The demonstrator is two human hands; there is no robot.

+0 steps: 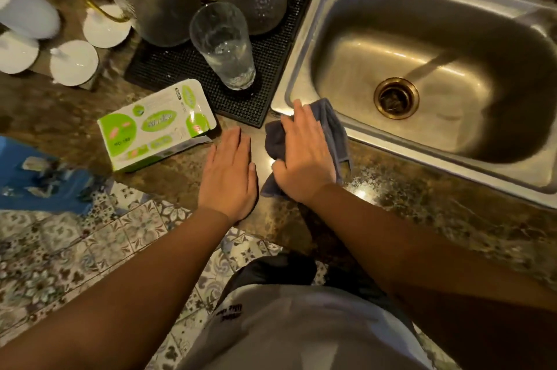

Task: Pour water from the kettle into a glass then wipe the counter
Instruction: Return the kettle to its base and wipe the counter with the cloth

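We see the brown marbled stone table (422, 204) carrying the stainless steel sink (304, 47), our landmark. Left of the sink lies a black ribbed rubber mat (265, 68); on it stands 1 clear tall glass (224, 44) holding some water. At the sink's near left corner our right hand (304, 155) presses flat, fingers extended, on the crumpled grey-blue cloth (336, 134). Just left of it, our left hand (229, 173) rests open, palm down.

Both hands (229, 170) (304, 158) flat, palms down
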